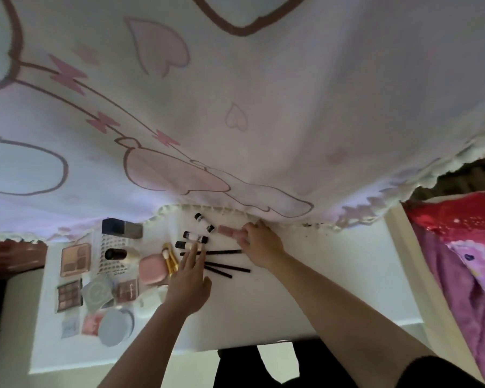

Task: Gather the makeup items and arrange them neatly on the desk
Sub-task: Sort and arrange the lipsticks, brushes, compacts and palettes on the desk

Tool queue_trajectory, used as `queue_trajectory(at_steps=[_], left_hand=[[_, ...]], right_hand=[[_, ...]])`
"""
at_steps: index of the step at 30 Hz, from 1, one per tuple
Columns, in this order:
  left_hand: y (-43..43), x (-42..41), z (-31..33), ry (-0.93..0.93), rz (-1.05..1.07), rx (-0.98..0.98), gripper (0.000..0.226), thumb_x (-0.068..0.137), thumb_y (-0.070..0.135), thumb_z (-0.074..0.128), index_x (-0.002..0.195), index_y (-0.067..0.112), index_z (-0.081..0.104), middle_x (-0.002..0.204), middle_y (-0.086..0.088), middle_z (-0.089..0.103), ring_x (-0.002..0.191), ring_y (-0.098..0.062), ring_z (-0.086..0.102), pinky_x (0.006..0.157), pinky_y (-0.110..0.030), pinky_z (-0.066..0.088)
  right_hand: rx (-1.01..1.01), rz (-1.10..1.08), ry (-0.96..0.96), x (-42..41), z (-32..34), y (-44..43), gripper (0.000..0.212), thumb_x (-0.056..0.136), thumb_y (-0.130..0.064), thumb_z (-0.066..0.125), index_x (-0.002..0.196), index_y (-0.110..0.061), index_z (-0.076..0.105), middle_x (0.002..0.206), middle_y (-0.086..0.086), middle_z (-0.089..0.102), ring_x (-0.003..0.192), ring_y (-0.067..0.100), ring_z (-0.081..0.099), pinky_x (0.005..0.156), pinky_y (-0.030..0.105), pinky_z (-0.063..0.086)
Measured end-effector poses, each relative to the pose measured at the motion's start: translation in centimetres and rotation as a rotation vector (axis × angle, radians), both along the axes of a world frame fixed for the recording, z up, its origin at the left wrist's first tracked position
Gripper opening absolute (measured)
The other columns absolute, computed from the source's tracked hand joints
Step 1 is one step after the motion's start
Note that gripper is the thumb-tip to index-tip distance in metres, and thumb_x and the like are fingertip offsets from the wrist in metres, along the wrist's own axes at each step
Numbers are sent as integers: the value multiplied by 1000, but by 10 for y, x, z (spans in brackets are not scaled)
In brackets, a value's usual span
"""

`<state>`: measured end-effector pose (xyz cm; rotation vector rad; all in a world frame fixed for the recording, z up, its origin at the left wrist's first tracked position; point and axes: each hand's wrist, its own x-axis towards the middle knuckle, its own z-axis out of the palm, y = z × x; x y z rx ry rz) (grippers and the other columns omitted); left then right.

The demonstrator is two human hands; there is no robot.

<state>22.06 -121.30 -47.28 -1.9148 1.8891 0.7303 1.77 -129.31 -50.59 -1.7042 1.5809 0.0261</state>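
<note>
Head view: left hand point(191, 278) lies flat, fingers straight, over slim black pencils point(230, 268); right hand point(259, 245) pinches a pale pink tube point(226, 229).

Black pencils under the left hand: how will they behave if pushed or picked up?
The black pencils look thin and straight, so they are probably stiff and light. They lie flat and splayed on the smooth white desk, so a sideways push from the left hand could roll or scatter them.

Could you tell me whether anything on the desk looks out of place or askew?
Yes: the thin black sticks at the middle of the desk lie fanned at different angles, and the small black-capped tubes behind them are skewed too.
</note>
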Motion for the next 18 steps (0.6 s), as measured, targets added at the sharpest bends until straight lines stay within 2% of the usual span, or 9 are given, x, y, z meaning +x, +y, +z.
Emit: queue_trajectory(at_steps=[2, 4, 6, 7, 9, 11, 13, 15, 18], left_hand=[[-3, 0, 4, 57, 42, -12, 68, 101, 35, 41, 157, 19, 7, 165, -2, 0, 151, -24, 4, 119, -40, 22], [-10, -4, 13, 179, 174, -66, 61, 102, 39, 39, 156, 17, 20, 161, -6, 22, 148, -26, 20, 118, -41, 25], [-21, -12, 29, 383, 364, -79, 57, 102, 47, 36, 151, 17, 32, 146, -8, 46, 136, -28, 41, 112, -43, 34], [-27, -18, 38, 492, 441, -68, 56, 101, 50, 35, 147, 18, 37, 135, -6, 56, 127, -27, 50, 108, -43, 39], [-35, -29, 56, 672, 501, -63, 48, 100, 52, 33, 132, 21, 52, 106, 0, 66, 104, -24, 61, 97, -44, 48], [-40, -36, 73, 772, 425, -96, 36, 101, 49, 33, 107, 25, 59, 84, 2, 64, 81, -21, 61, 80, -43, 49], [-39, -42, 89, 839, 307, -152, 34, 104, 41, 33, 93, 20, 57, 74, 5, 57, 67, -10, 53, 68, -35, 43], [-34, -45, 104, 888, 202, -221, 30, 106, 31, 35, 92, 19, 57, 77, 14, 58, 68, 4, 53, 68, -24, 40], [-24, -48, 121, 933, 101, -209, 27, 106, 25, 36, 95, 14, 58, 87, 17, 66, 82, 10, 58, 73, -14, 42]], right_hand=[[63, -61, -141, -10, 14, 7, 28, 98, -49, 45, 100, -23, 56, 108, -1, 65, 88, 20, 62, 68, 31, 48], [78, -139, -284, -21, 33, 17, 31, 97, -53, 44, 85, -26, 52, 105, -12, 72, 78, 13, 63, 69, 34, 54], [73, -180, -408, -29, 57, 30, 29, 100, -48, 42, 87, -29, 60, 107, -27, 70, 89, 3, 66, 86, 34, 54], [60, -177, -453, -31, 71, 36, 27, 103, -43, 42, 92, -31, 65, 108, -32, 68, 97, -3, 64, 93, 28, 51], [36, -248, -543, -29, 94, 50, 22, 103, -35, 48, 102, -34, 70, 102, -26, 70, 98, -7, 61, 90, 17, 46], [54, -439, -633, -24, 113, 63, 17, 100, -28, 56, 110, -24, 69, 92, -15, 67, 82, -2, 60, 73, 13, 46], [91, -571, -712, -17, 129, 74, 20, 97, -29, 59, 113, -20, 67, 91, -5, 68, 76, 4, 62, 66, 17, 46], [157, -720, -829, -7, 143, 85, 26, 93, -40, 59, 108, -20, 68, 82, 2, 65, 70, 12, 61, 65, 27, 43], [176, -895, -905, 6, 157, 96, 47, 101, -50, 40, 94, -20, 75, 62, -1, 46, 52, 12, 42, 54, 24, 33]])
